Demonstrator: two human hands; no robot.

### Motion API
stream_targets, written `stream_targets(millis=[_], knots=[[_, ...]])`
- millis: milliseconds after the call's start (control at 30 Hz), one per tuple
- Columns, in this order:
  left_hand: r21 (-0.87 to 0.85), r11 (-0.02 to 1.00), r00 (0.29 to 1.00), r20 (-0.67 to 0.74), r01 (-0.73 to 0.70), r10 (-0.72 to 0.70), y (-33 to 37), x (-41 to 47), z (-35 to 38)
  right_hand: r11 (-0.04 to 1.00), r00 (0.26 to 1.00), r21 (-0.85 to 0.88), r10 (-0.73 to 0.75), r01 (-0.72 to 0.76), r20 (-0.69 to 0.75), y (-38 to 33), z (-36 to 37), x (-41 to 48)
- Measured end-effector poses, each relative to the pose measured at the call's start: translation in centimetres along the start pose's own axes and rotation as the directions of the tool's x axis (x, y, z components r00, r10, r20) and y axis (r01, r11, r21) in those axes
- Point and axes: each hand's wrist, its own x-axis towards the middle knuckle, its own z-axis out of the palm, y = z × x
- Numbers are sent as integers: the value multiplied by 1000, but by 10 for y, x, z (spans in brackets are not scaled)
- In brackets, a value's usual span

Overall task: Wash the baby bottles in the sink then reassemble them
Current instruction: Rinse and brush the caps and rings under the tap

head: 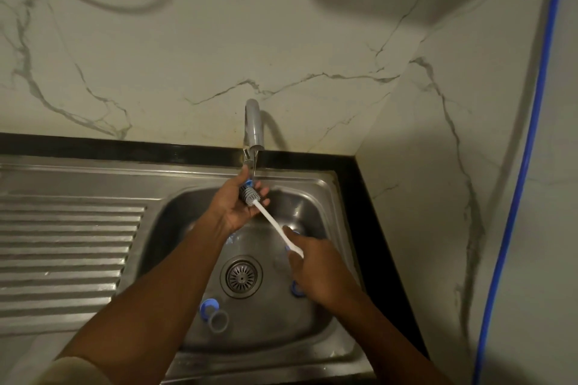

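My left hand [236,201] cups a small blue bottle part [248,183] under the tap [252,126], fingers curled round it. My right hand [316,266] is closed on the white brush handle [275,223], and the bristles [250,195] are against the part. It's probably light, wet and slippy, so I'd grip its rim. More blue rings [209,306] lie in the sink [325,184].

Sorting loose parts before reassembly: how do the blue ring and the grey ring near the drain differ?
The blue ring is bright blue and looks wider; the grey ring is dull grey and looks smaller. The blue ring lies nearer the faucet, the grey ring nearer the person. Both lie loose on the sink floor, touching, untouched by the hands.
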Motion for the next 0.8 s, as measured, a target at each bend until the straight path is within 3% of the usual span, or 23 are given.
stream_targets(millis=[67, 133, 200, 267, 300, 333, 400, 467, 533, 600, 667, 800], knots=[[8, 1000, 1000, 7, -9, 9, 0, 1, 5, 958, 1000, -286, -4, 1, -9, -3, 4, -3], [17, 1000, 999, 43, 9, -10, 1, -3, 8, 962, 999, -273, -4, -6, -35, -11, 7, -9], [22, 1000, 997, 72, 21, -23, 4, -7, 4, 992, 999, 127, 21, -25, 30, -14, 2, -13], [2, 1000, 995, 96, 30, -30, 6, -10, -3, 821, 977, 546, 59, -165, 207, -14, -4, -16], [-23, 999, 994, 101, 33, -31, 6, -10, -5, 787, 971, 589, 56, -186, 233, -13, -5, -16], [-27, 999, 995, 90, 34, -32, 5, -9, -6, 844, 981, 518, 51, -143, 188, -10, -5, -14], [19, 1000, 998, 53, 16, -17, -1, -8, -1, 995, 998, 94, 15, -20, 53, -7, -8, -10], [96, 994, 998, 36, -53, 49, -7, -5, 7, 949, 1000, -316, 6, 3, 26, -9, -4, -13], [157, 975, 986, -25, -157, 163, -11, -1, 11, 932, 1000, -361, 4, -9, -16, -12, 3, -18], [147, 960, 958, -127, -237, 256, -13, 4, 8, 978, 998, -206, -4, -8, -59, -15, 3, -24], [90, 962, 948, -169, -256, 268, -16, 6, 2, 995, 1000, 98, 14, -11, -23, -16, 8, -28], [-132, 962, 965, -147, -238, 219, -19, 3, -2, 824, 986, 542, 158, -163, 57, -21, 18, -35]])
